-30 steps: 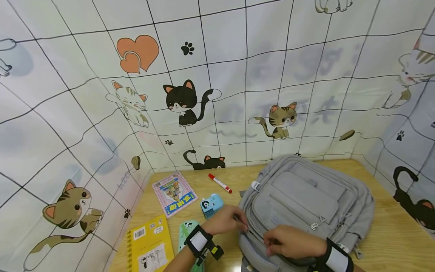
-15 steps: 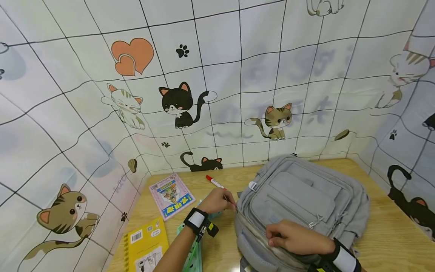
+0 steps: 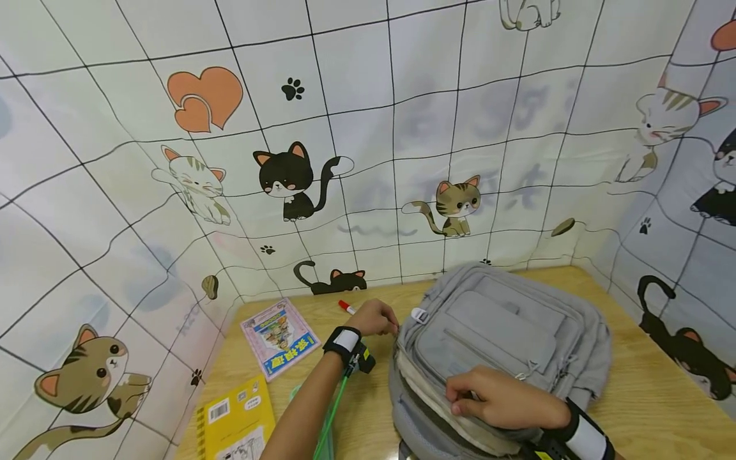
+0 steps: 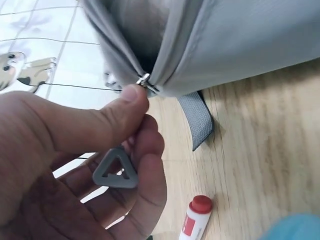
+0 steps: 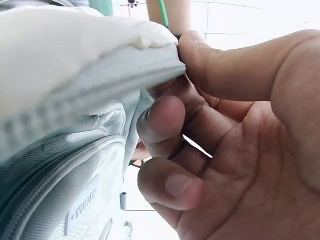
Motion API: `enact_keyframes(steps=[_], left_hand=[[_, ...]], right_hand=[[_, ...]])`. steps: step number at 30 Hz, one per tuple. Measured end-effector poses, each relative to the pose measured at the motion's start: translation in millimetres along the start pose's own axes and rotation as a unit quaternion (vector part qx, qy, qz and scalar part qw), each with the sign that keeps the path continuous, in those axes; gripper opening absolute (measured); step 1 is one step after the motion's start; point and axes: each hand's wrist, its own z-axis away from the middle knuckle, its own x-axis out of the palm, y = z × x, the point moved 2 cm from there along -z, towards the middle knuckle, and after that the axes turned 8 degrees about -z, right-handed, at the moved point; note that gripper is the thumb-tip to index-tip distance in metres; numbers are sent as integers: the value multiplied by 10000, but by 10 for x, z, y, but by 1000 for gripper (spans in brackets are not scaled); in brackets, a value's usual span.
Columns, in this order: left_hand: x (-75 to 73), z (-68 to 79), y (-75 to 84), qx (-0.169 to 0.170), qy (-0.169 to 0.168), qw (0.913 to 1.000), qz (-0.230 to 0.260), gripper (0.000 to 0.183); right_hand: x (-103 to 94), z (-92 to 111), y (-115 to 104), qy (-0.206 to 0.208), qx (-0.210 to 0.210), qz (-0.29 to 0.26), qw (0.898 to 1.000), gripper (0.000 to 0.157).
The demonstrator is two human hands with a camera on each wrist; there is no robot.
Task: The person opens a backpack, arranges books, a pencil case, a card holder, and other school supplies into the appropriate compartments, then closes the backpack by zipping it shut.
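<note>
A grey backpack (image 3: 500,319) lies on the wooden table, its main zipped opening gaping along the near left side and showing a cream lining. At its far left corner, my left hand (image 3: 374,317) pinches the zipper pull; the left wrist view shows thumb and finger at the metal slider (image 4: 143,80), with the grey triangular tab (image 4: 116,172) hanging against the fingers. My right hand (image 3: 497,397) pinches the upper edge of the opening between thumb and curled fingers. In the right wrist view that fabric edge (image 5: 165,67) sits under the thumb.
A red-capped marker (image 3: 347,307) lies behind my left hand. To the left are a pink booklet (image 3: 280,338) and a yellow spiral notebook (image 3: 238,421). My left forearm partly covers a green case (image 3: 329,447). A cat-print sheet (image 3: 368,160) hangs around the table.
My left hand has moved away along the zipper to the far left corner, and the opening has widened, showing more lining. My right hand stays at the edge.
</note>
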Motion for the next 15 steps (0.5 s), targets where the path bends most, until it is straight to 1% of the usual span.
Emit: enact_keyframes(steps=[4,8,10,12,14,15], left_hand=[[24,-250,-20,-96,-150,9998,-55,10],[30,-436,-43,20,-537,9985,123,12],[39,-506,-72,92,-778,9962,378,13],[63,-562,-119,91,-982,9935,575,15],[104,-614,-179,44,-1060,9918,714,16],[130,-636,-201,52,-1042,9920,712,16]], right_hand=[[-48,22,-47,72,-36,85,9999,20],[-89,52,-105,94,-132,203,9997,17],[-103,69,-132,85,-204,247,9995,15],[-110,86,-157,68,-315,295,9990,13],[-110,105,-171,43,-433,355,9984,12],[-108,115,-174,27,-481,370,9982,12]])
